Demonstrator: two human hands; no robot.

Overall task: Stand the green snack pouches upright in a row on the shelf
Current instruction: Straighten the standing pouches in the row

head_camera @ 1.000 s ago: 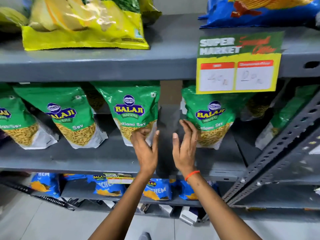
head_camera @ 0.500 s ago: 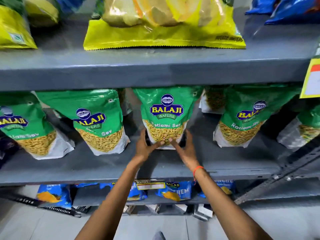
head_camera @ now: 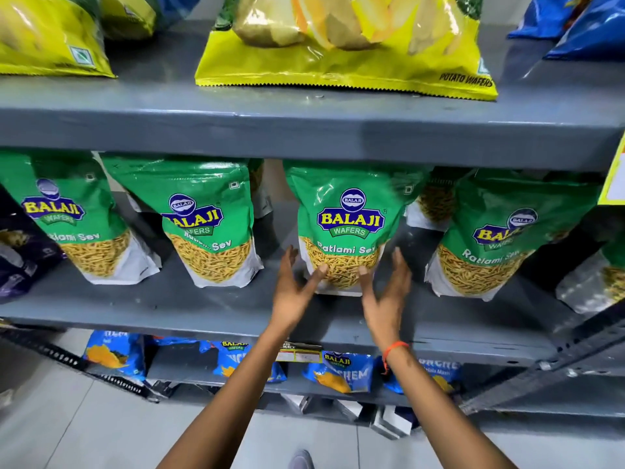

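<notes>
Several green Balaji Ratlami Sev pouches stand in a row on the grey middle shelf (head_camera: pixel 203 309). The middle pouch (head_camera: pixel 350 218) stands upright, facing me. My left hand (head_camera: pixel 294 289) and my right hand (head_camera: pixel 385 296) flank its base. Both thumbs touch its lower front, and the fingers are spread alongside its bottom corners. Two more pouches (head_camera: pixel 209 231) (head_camera: pixel 67 225) lean back to its left, and another (head_camera: pixel 500 238) stands to its right. More pouches (head_camera: pixel 436 201) sit half hidden behind the row.
Yellow potato wafer bags (head_camera: pixel 345 62) lie on the shelf above, whose edge hangs just over the pouch tops. Blue snack bags (head_camera: pixel 338 370) fill the shelf below. A dark packet (head_camera: pixel 20 255) sits at far left. A slanted metal brace (head_camera: pixel 558 367) crosses the lower right.
My hands moved from the gap between two pouches onto the middle pouch's base. They have since spread slightly apart. The view shifted left along the shelf.
</notes>
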